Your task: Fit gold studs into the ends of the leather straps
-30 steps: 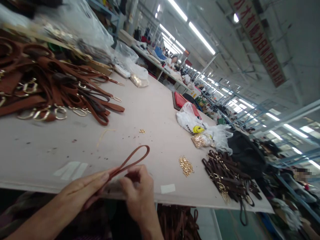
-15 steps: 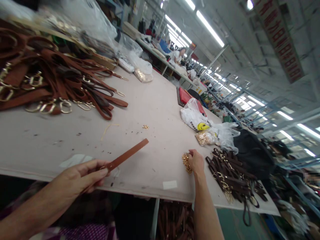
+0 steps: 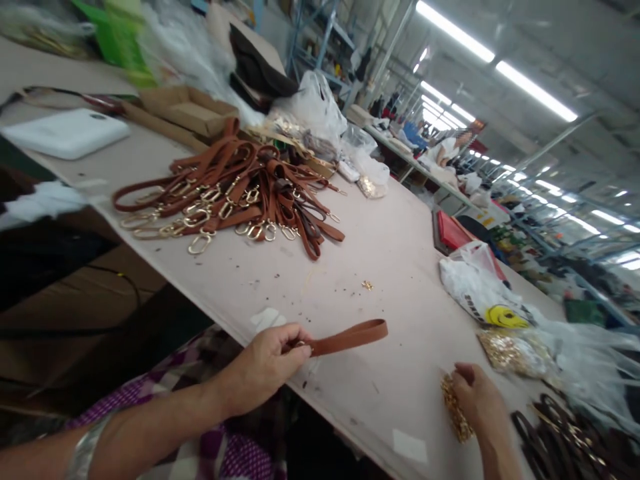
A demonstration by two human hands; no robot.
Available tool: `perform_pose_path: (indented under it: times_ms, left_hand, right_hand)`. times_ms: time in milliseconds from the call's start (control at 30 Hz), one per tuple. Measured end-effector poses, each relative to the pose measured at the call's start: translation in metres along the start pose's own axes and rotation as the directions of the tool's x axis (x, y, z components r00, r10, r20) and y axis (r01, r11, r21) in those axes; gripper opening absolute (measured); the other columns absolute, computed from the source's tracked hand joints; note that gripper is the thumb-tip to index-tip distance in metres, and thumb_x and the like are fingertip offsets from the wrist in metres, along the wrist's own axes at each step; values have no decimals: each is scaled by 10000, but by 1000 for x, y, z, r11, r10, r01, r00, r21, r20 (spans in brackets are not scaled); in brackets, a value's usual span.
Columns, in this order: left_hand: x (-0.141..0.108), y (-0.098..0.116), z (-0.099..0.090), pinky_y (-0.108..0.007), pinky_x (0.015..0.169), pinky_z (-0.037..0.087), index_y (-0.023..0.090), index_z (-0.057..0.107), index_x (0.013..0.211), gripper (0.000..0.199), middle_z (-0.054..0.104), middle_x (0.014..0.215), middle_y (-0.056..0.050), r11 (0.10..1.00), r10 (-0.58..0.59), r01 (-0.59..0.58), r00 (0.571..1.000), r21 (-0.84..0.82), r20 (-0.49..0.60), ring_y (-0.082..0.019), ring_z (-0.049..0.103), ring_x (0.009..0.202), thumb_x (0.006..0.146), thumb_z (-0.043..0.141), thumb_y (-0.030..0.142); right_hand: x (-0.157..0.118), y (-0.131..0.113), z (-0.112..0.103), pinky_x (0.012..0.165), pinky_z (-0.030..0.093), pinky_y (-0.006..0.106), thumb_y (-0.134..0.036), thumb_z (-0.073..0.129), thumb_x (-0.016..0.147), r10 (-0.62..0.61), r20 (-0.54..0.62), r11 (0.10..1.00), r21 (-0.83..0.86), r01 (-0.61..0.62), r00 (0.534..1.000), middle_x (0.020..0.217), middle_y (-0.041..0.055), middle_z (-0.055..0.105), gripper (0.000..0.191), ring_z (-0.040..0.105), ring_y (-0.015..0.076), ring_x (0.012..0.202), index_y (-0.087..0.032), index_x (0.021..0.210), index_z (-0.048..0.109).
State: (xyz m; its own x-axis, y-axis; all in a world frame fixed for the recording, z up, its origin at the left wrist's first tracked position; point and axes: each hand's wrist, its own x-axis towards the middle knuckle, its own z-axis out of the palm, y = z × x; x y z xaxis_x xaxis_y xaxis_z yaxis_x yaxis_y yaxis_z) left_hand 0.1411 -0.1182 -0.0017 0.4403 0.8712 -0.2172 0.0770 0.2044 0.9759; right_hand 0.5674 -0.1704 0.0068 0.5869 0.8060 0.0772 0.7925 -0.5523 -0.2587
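My left hand (image 3: 273, 363) pinches a brown leather strap (image 3: 350, 337) between thumb and fingers. The strap stretches to the right above the table, its far end bent round into a loop. A bit of metal shows at my fingertips, too small to make out. On the right, my right hand (image 3: 477, 397) is at a heap of small gold metal fittings (image 3: 456, 417), fingers curled against its upper edge. Whatever is between those fingers is hidden. A few more gold pieces (image 3: 367, 285) lie apart near the table's middle.
Brown straps with gold clasps (image 3: 250, 193) lie heaped at left, beside a cardboard box (image 3: 185, 110) and a white flat object (image 3: 67, 133). Dark straps (image 3: 560, 433) lie at right. Plastic bags (image 3: 465, 280), one of gold fittings (image 3: 513, 350), stand along the far side. A person (image 3: 443, 153) is in the distance.
My view has swung left, bringing the whole brown strap heap into sight. The strap in my left hand now shows its looped end. My right hand stays at the gold fittings.
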Motion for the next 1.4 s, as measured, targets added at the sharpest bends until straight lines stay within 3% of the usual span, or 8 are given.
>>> perform_pose_path:
  times_ms: [67,167,300,400,567,1133,1267,1400]
  left_hand:
    - [-2,2,2,-239,568,294,152,600,831,223,430,646,47,1000,16,-15,1000,24,-26,-132,398,619,837,499,351]
    - [-2,4,5,-236,561,302,154,593,814,200,429,638,48,997,59,-54,994,58,-92,-130,405,614,851,496,325]
    - [-4,5,9,-236,599,353,165,617,835,161,510,689,32,979,161,-144,980,143,-117,-136,474,663,881,498,264]
    - [-7,8,8,-235,656,389,173,648,866,146,591,769,14,955,245,-220,963,201,-111,-142,537,738,885,505,198]
    - [-10,7,2,-223,723,419,178,668,928,204,643,853,6,910,354,-326,933,256,-69,-134,587,809,850,503,85]
    - [-15,3,0,-245,740,443,175,683,999,262,645,872,-27,852,460,-434,887,294,-25,-152,601,827,864,480,81]
    - [-13,2,-4,-249,772,441,176,678,1019,248,646,898,-31,837,481,-476,875,268,51,-155,599,859,887,485,93]
    - [-15,5,-7,-231,704,432,187,701,947,127,646,830,-4,877,407,-415,910,241,86,-145,593,782,854,619,161]
  right_hand:
    - [-28,-31,10,759,527,366,-454,550,791,-33,-32,979,202,38,999,903,88,729,314,681,243,833,-205,965,631]
    - [-88,-98,29,756,540,330,-449,713,731,-101,-96,700,701,140,990,855,41,699,303,660,200,806,-210,893,622]
    - [-155,-179,51,794,522,292,-315,691,815,-278,-154,530,798,285,948,874,18,688,126,650,168,867,-223,890,649]
    - [-172,-208,59,799,510,265,-261,650,856,-357,-202,523,766,374,912,877,2,698,59,658,147,861,-236,909,658]
    - [-172,-215,65,782,510,251,-261,662,855,-311,-222,525,770,361,924,861,-6,700,54,665,139,842,-230,898,654]
    - [-185,-225,71,774,528,317,-354,708,810,-92,-179,510,836,200,980,884,44,681,202,659,188,854,-189,895,628]
    - [-184,-225,74,722,552,280,-358,742,769,-15,-117,384,916,114,993,863,15,665,278,667,158,802,-201,927,575]
    - [-188,-220,83,667,585,296,-378,766,741,14,-12,238,971,8,1000,876,23,700,410,705,183,777,-227,1033,520]
